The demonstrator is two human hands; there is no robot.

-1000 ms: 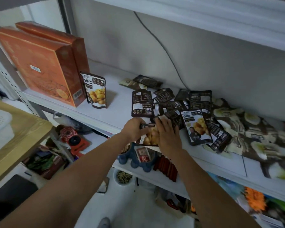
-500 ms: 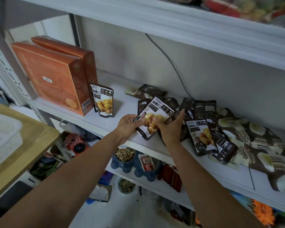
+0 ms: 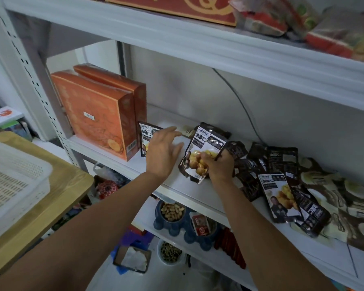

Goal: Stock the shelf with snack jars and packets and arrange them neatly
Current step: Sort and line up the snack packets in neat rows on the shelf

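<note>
"油栗仁" is printed on the tilted chestnut packet [image 3: 202, 144]; likewise on the upright packet [image 3: 145, 135]

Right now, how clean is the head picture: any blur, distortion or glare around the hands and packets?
Head view: light is soft and dim, no hard glare. Head view: the wide lens bows the upper shelf edge. Head view: the chestnut packet in the right hand reads sharp, but the red bags on top and the brown packets at the far right are smeared.

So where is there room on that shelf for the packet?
Bare shelf lies between the standing packet by the orange boxes and the packet in the right hand. Right of that hand, the packet pile is crowded.
</note>
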